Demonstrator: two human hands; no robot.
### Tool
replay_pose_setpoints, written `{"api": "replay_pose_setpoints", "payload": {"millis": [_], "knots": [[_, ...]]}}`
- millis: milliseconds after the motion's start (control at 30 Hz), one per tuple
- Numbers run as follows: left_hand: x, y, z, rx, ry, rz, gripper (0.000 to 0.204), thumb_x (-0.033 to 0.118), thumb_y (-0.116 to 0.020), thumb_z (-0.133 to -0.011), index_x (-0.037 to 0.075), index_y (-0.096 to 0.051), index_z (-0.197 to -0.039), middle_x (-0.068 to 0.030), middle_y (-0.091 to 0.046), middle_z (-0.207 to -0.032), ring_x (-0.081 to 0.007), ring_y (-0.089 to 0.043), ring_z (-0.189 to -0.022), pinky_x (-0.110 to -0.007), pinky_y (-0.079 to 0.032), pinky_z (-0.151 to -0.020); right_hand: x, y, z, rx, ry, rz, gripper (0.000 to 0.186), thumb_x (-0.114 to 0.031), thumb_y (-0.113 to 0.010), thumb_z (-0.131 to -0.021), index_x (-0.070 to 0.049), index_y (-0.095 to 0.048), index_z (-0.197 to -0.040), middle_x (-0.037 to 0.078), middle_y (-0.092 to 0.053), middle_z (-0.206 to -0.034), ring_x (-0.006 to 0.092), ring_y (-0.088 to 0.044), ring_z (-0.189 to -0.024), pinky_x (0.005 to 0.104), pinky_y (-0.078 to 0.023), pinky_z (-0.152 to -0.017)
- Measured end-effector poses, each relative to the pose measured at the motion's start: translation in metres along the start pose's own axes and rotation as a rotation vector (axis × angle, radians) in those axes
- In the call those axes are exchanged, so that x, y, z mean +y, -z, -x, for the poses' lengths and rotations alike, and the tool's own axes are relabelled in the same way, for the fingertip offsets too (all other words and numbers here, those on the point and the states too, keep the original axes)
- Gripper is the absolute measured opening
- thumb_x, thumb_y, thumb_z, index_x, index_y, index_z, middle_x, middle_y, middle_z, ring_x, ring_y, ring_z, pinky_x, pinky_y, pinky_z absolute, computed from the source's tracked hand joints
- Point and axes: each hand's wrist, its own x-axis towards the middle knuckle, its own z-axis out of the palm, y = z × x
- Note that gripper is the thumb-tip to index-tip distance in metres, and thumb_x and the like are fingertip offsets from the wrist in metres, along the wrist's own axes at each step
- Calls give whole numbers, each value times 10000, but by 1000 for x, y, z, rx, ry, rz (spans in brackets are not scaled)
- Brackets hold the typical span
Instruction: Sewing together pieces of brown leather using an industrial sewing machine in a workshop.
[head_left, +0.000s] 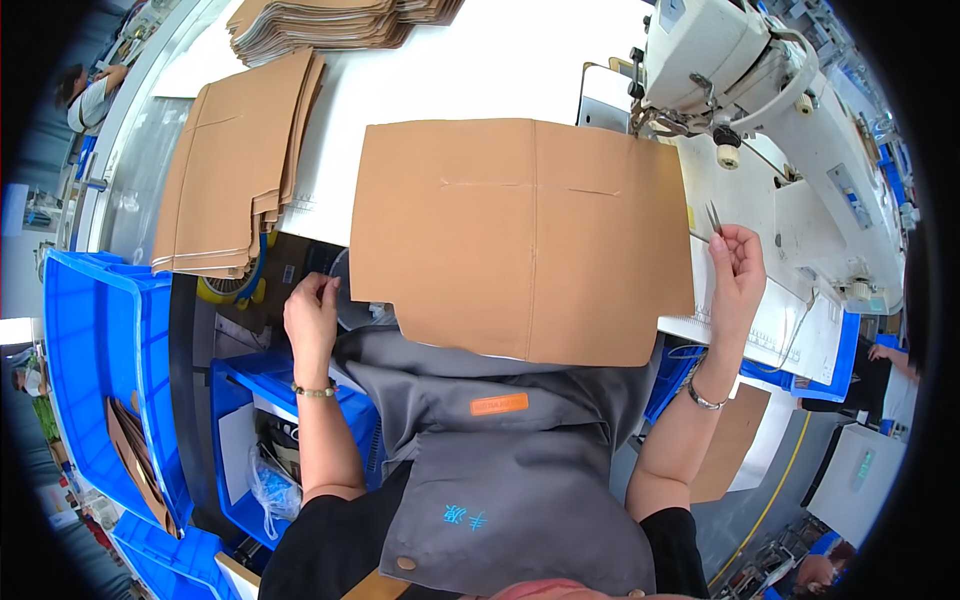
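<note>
A wide brown leather-like panel (450, 250) lies in front of me, notched at its lower corners, with a vertical seam and a crosswise crease. Its upper right edge reaches the needle area of a white sewing machine (690, 65); whether it sits under the presser foot cannot be made out. Metal tweezers (713, 217) point upward from my right hand (738, 270), closed around them just right of the panel. To the panel's left, my left hand (312, 315) is pinched, apart from its edge; anything between the fingertips is hidden.
Stacked brown panels (235, 150) lie at the left of the white table (480, 75), with another pile (320, 25) behind. Blue bins (90, 330) stand at left. Below the table, a blue crate (235, 460) holds a plastic bag. A brown sheet (735, 440) is at lower right.
</note>
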Motion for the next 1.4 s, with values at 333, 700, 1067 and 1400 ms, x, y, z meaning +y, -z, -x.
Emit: {"api": "replay_pose_setpoints", "payload": {"millis": [333, 700, 1067, 1400], "knots": [[-5, 5, -3, 86, -24, 72, 156, 201, -798, -801, 68, -718, -817, -109, -690, -721, -272, -676, -649, -378, -514, -607, 7, -2, -6, -2, 47, -34, 179, -106, -656, -969, 6, -604, -1099, 31, -636, -953, 77, -573, -868, 210, -460, -810], [7, 0, 0, 48, 6, 61, 179, 246, -767, -818, 77, -713, -839, -108, -691, -736, -274, -675, -667, -392, -515, -621, 25, 11, -7, -31, 38, -46, 167, -125, -622, -993, 8, -592, -1090, 5, -581, -936, 56, -527, -847, 195, -430, -775], [-6, -25, -10, -65, 65, 108, 186, 236, -631, -913, 91, -721, -839, -159, -713, -853, -366, -688, -835, -485, -530, -726, 29, 17, -7, 82, 55, 101, 200, -157, -614, -1003, 9, -585, -1110, 23, -576, -985, 105, -534, -911, 247, -439, -845], [-16, -75, -12, -143, -3, 178, 245, 257, -559, -966, 52, -676, -900, -199, -695, -795, -387, -698, -760, -499, -560, -663, 19, 12, -7, 149, 21, 701, 287, -262, -597, -1018, -21, -578, -1175, 130, -643, -1044, 239, -606, -942, 320, -479, -860]]}}
